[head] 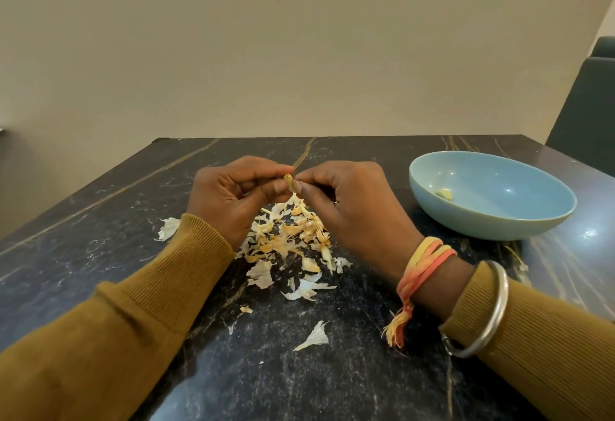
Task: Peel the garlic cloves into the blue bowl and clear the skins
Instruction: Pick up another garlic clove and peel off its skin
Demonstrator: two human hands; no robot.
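Both hands are up over the middle of the table (100, 221), w/ one garlic clove (289, 181) pinched between them. Left hand (229, 194): fingers curled in, thumb & forefinger tips clamped on the clove's left side. Right hand (349, 207): thumb & forefinger tips grip it from the right, other fingers tucked under. The clove is small & yellowish, held just above the skins and not touching the table. Can't tell how much skin is on it.

Blue bowl (482, 226) sits upright toward the far right corner, well apart from the hands. Inside is one small yellowish peeled piece (445, 193), on the bottom, left of ctr.

Skins pile (289, 237) lies mid-table, below the hands & between the wrists: white and tan flakes, loosely heaped. There are strays too. One white flake (168, 228) is just beside the left sleeve (149, 287) cuff, on its left-edge side. A tiny tan bit (247, 310) and a bigger white flake (314, 337) lie between the forearms, toward the near edge.

Both sleeves are mustard, ribbed knit. The right wrist has an orange/yellow thread band (426, 261) w/ a tassel hanging down, plus a metal bangle (489, 314) against the right sleeve (549, 337) cuff.

The table is dark, marble-look, w/ pale veins. A dark chair (589, 104) stands past the right edge by the far corner, and a plain beige wall rises behind the far edge.
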